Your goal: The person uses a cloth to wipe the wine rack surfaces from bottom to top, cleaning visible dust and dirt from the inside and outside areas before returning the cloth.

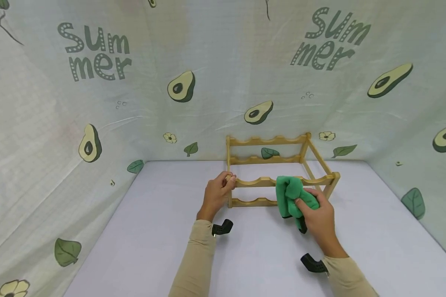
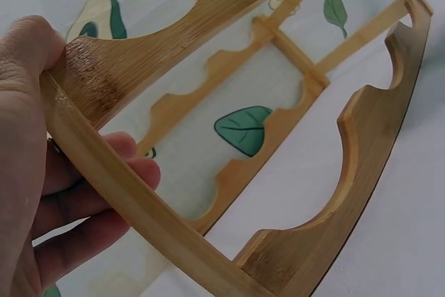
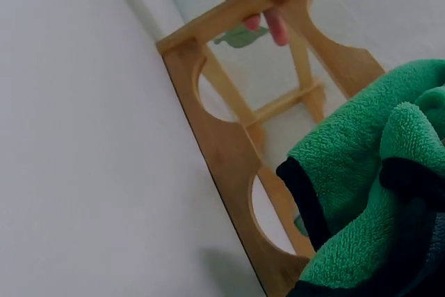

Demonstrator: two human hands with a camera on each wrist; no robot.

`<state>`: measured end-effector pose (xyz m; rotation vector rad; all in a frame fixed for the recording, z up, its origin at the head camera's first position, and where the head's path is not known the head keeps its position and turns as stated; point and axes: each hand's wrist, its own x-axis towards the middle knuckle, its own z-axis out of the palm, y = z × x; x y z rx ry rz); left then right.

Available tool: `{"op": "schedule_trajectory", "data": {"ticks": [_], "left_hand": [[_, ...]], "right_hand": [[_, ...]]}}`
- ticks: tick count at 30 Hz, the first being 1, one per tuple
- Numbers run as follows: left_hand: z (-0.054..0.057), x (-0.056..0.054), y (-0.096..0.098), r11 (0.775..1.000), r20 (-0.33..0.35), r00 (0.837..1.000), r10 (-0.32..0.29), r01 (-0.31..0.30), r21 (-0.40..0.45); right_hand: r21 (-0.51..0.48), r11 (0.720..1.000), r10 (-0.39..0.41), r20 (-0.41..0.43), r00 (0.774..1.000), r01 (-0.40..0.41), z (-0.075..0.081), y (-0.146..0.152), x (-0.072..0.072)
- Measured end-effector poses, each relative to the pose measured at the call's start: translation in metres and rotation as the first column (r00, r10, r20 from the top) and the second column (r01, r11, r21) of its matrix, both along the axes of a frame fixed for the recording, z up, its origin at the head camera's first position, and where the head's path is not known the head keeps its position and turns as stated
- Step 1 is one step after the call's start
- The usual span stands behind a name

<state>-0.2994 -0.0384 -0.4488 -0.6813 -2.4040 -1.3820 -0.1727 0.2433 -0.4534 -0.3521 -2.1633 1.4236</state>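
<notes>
A wooden bottle rack with scalloped rails stands on the table near the back wall. My left hand grips its front left corner; in the left wrist view the thumb lies at the top rail's end and the fingers curl behind the left post. My right hand holds a bunched green cloth with a dark edge against the front top rail, right of its middle. In the right wrist view the cloth covers part of the rack, and the right fingers are hidden.
The white tabletop surrounds the rack. Behind it hangs a pale sheet printed with avocados, leaves and lettering, which also runs down both sides. Black camera mounts stick out from both wrists.
</notes>
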Motion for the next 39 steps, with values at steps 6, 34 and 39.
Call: {"op": "schedule_trajectory", "data": {"ticks": [6,34,39], "left_hand": [[0.002,0.000,-0.001,0.999,0.007,0.999,-0.044,0.044,0.022],[0.003,-0.001,-0.004,0.995,0.156,0.985,-0.078,0.067,0.073],[0.002,-0.002,-0.008,0.990,0.194,0.976,-0.095,0.072,0.125]], "right_hand": [[0.108,0.993,0.055,-0.063,0.997,-0.048,-0.004,-0.025,-0.005],[0.395,0.899,0.294,-0.226,0.929,-0.189,0.005,-0.092,-0.030],[0.428,0.881,0.311,-0.205,0.928,-0.200,0.009,-0.101,-0.032]]}}
